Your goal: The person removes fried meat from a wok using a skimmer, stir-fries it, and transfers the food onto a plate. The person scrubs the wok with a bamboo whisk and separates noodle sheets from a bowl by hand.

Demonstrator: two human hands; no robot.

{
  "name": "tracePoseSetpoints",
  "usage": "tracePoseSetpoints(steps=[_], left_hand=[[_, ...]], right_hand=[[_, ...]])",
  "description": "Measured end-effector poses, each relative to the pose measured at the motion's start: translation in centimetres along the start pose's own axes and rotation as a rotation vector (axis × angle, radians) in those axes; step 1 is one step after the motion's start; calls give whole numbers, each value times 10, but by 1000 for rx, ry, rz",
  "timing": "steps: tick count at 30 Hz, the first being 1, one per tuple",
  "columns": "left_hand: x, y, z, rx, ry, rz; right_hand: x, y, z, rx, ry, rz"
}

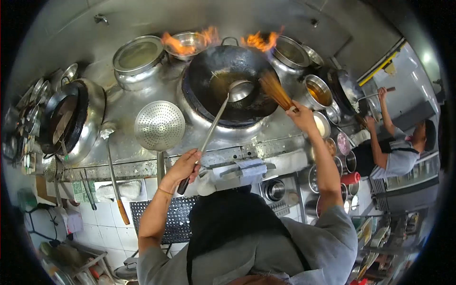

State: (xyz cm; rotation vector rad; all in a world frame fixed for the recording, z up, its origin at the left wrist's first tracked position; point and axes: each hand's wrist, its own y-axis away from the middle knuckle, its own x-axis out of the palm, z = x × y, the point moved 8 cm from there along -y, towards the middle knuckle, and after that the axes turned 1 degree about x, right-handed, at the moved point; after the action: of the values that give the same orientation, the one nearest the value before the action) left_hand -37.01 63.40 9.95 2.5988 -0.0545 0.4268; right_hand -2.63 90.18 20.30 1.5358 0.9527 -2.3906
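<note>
At the near end, the person's torso, in a black apron (237, 232), faces the range (122, 142), both arms extended forward toward it. The left arm is bent at the elbow, forearm angled inward; the left hand (186, 166) is closed around the handle of a ladle (241, 89), with the dark butt projecting below the fist. A perforated skimmer (160, 124) lies to the left of the ladle shaft. The right arm reaches farther forward, forearm slanted inward; the right hand (302, 117) grips the near end of a brown brush (275, 90), its bristles blurred and pointing toward the right side of the wok (251, 61). I cannot tell whether the bristle tips touch metal. The wok sits on its burner, the ladle bowl inside it. Flames (262, 42) rise on both sides behind the wok. Farther right, I see a co-worker (400, 156) holding a long handle at another wok (349, 90).
</note>
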Motion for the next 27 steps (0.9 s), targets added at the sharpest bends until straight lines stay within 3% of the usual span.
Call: tracePoseSetpoints(steps=[1,4,5,7,8,11,12,14,16,17,19,20,21,22,23,24,26,27], left_hand=[[9,-1,0,-18,43,-20],[39,-16,-15,-93,279,1],[46,-29,-12,-115,437,71],[53,-35,-16,-41,253,-60],[61,-39,-19,-2,155,-113],[92,-33,-25,317,-530,-331],[100,-32,-28,436,-691,-363],[157,-36,-40,500,-673,-244],[195,-63,-30,462,-832,-161],[216,-82,-16,483,-800,-98],[251,-124,16,285,-652,-17],[264,-144,34,659,-870,-212],[274,-185,76,382,-928,-42],[287,-196,83,259,-848,-19],[314,-184,68,190,-1035,145],[317,-209,102,459,-735,-132],[334,-200,108,408,-409,-238],[351,-205,109,453,-412,-176]], right_hand=[[5,9,-11,441,-287,144],[10,35,10,627,-631,94],[25,46,8,630,-682,127],[57,70,-1,733,-770,272],[60,78,-4,748,-911,180],[58,97,-27,771,-1305,-78],[41,108,-35,793,-1309,-184],[-10,116,-43,794,-1335,-322],[-35,123,-57,846,-1415,-293],[-41,127,-68,851,-1454,-292],[-48,135,-89,863,-1478,-281],[-47,137,-93,865,-1474,-267],[-50,139,-94,902,-1456,-300],[-39,143,-106,907,-1536,-209],[-28,150,-124,926,-1500,-234],[-24,152,-129,957,-1463,-186],[0,149,-138,972,-1579,31],[1,144,-135,971,-1543,80]])
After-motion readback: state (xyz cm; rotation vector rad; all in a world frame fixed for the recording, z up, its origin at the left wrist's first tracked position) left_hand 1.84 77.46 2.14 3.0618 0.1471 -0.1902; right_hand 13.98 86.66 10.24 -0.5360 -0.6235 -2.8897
